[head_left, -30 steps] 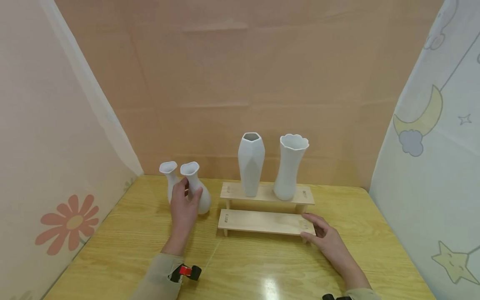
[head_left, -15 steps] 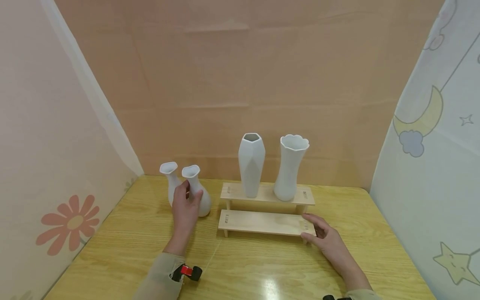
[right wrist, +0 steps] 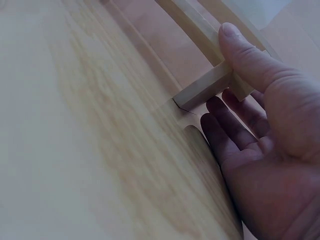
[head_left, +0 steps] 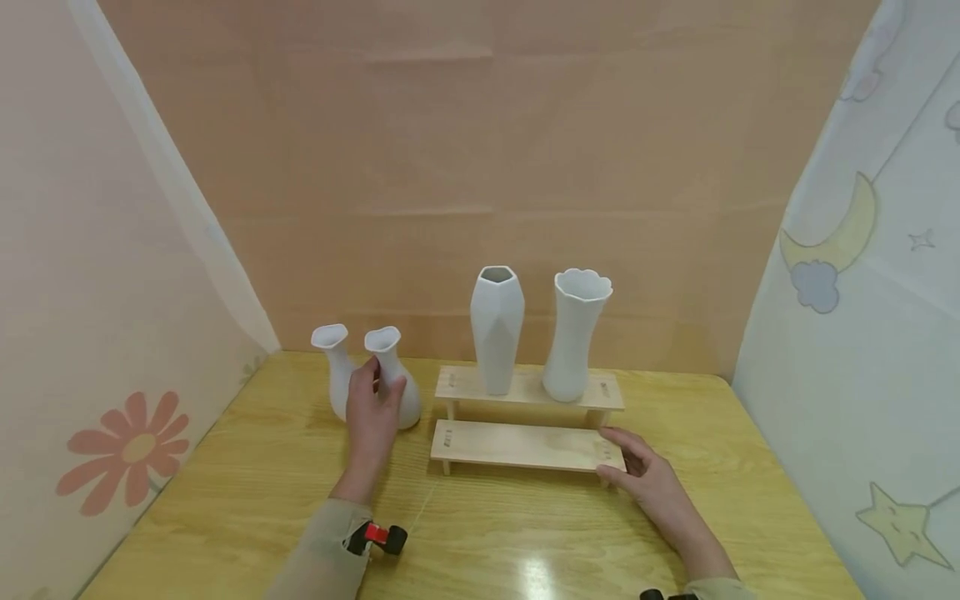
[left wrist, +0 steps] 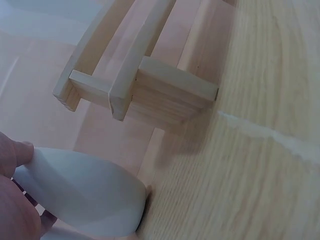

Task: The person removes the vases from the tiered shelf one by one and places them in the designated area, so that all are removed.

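Observation:
My left hand grips a white narrow-necked vase just below its flared rim, thumb on the near right side. In the left wrist view this vase is upright, its base right at the tabletop. A similar white vase stands close behind to the left, partly covered by the hand. My right hand holds the right end of a two-step wooden stand, thumb at the front edge of the lower step and fingers at the back edge. In the right wrist view the thumb lies against the pale wood.
On the stand's upper step are a faceted white vase and a scallop-rimmed white vase. The lower step is bare. A wood-grain table is bounded by a plain backdrop and printed cloth sides.
The held vase has shifted slightly to the right, widening its gap from the vase behind. The right hand keeps its hold on the stand. The head view has turned a little.

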Demonstrator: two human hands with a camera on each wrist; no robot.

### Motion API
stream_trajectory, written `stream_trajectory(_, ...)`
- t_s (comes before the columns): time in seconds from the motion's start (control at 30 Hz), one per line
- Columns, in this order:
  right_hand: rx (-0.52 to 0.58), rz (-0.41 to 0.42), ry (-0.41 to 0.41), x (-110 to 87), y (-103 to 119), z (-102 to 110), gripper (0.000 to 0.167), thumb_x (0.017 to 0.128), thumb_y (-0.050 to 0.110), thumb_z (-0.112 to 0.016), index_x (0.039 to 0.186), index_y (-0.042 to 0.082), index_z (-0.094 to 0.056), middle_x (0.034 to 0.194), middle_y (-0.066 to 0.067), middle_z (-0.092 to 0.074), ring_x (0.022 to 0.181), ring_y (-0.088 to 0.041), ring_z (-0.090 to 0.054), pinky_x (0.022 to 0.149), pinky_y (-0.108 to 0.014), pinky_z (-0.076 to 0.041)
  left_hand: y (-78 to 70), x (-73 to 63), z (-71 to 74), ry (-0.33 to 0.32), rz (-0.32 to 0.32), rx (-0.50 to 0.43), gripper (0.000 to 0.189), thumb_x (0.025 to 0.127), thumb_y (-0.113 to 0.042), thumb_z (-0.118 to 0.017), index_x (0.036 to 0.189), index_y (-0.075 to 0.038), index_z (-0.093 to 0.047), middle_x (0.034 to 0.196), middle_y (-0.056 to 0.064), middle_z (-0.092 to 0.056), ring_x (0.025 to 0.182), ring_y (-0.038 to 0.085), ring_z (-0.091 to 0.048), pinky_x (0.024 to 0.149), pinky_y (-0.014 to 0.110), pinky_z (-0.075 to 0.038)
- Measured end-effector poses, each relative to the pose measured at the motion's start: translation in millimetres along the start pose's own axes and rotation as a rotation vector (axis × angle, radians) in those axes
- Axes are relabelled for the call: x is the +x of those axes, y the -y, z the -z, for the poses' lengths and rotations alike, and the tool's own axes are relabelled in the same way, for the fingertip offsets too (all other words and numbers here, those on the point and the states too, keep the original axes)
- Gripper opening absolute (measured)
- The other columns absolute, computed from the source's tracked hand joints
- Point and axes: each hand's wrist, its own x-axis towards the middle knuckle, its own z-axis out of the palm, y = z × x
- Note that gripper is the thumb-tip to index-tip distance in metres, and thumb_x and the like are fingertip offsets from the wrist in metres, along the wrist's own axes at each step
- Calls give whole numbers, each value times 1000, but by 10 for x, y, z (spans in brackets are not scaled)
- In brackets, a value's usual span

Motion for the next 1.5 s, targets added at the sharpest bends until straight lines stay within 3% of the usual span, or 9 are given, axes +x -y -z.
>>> stream_trajectory(0.23,6,-2,0,10,13,-12,69,101,29,-85,161,14,-56,173,-9,-39,165,-33,-21,111,-4,-27,40,49,-30,-46,-12,21,51,103,-4,-78,149,7,-59,138,28,-63,126,45,-59,109,61,-50)
stream_trajectory(0.5,14,2,2,-22,47,11,66,102,26,-83,162,14,-56,173,-11,-38,165,-35,-21,111,-4,-28,39,40,-60,-24,-58,49,52,103,-7,-78,150,7,-58,139,29,-62,124,46,-60,107,63,-50)
stream_trajectory(0.93,15,13,8,5,8,-6,69,101,27,-84,162,11,-55,172,-9,-40,165,-33,-21,112,-4,-28,69,24,-39,-3,-74,87,53,106,-3,-72,155,8,-53,144,31,-58,136,50,-54,114,69,-44)
stream_trajectory(1.1,15,14,3,-14,7,-4,69,101,27,-84,161,12,-56,172,-9,-40,165,-33,-21,112,-4,-28,18,27,-13,30,-51,91,55,108,-5,-71,157,8,-50,147,31,-57,139,49,-54,116,67,-44)
stream_trajectory(1.27,10,5,1,-26,1,1,70,101,28,-85,162,12,-55,173,-9,-39,166,-33,-20,111,-4,-28,-61,36,23,60,-14,66,64,109,-10,-71,163,6,-42,160,29,-50,150,45,-47,123,62,-40)
stream_trajectory(1.37,7,7,1,-22,3,-3,71,101,29,-85,162,12,-55,173,-9,-39,166,-33,-21,111,-4,-28,-125,42,54,43,-21,49,69,109,-12,-72,166,5,-39,166,26,-45,156,44,-42,126,63,-35)
stream_trajectory(1.5,11,12,2,-10,3,-10,71,101,29,-84,162,12,-55,173,-9,-39,165,-32,-21,112,-4,-28,-214,57,90,-23,-71,89,69,107,-11,-75,165,3,-42,165,25,-47,155,43,-43,124,63,-37)
